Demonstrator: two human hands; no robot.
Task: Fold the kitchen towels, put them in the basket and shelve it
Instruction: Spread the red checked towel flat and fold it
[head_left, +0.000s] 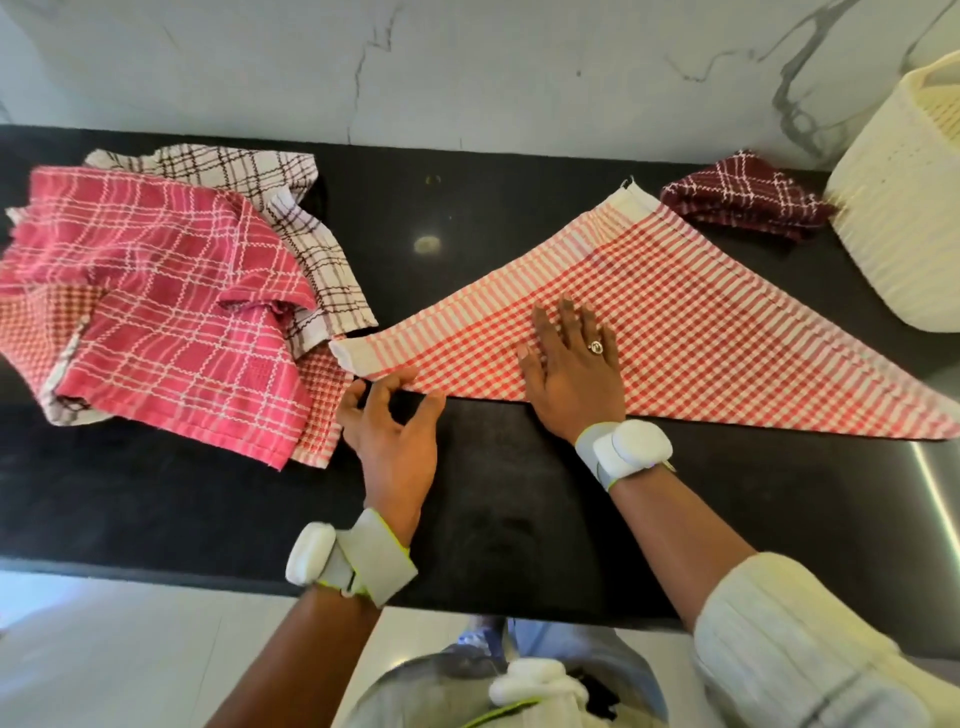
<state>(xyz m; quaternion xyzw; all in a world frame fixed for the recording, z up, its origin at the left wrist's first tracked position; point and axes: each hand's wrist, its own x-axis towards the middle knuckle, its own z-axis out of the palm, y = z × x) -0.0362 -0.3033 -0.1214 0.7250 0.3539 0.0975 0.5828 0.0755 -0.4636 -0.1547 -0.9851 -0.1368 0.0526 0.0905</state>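
A red-and-white checked towel lies spread across the black counter, folded over along its near edge. My right hand presses flat on its middle with straight fingers. My left hand pinches the towel's near left edge between thumb and fingers. A pile of unfolded towels sits at the left: a pink plaid one on top, a white one with brown lines under it. A folded maroon towel lies at the back right beside the cream woven basket.
The marble wall rises right behind the counter. The counter's front edge runs just before my body, with pale floor below. The basket stands at the far right, partly out of frame.
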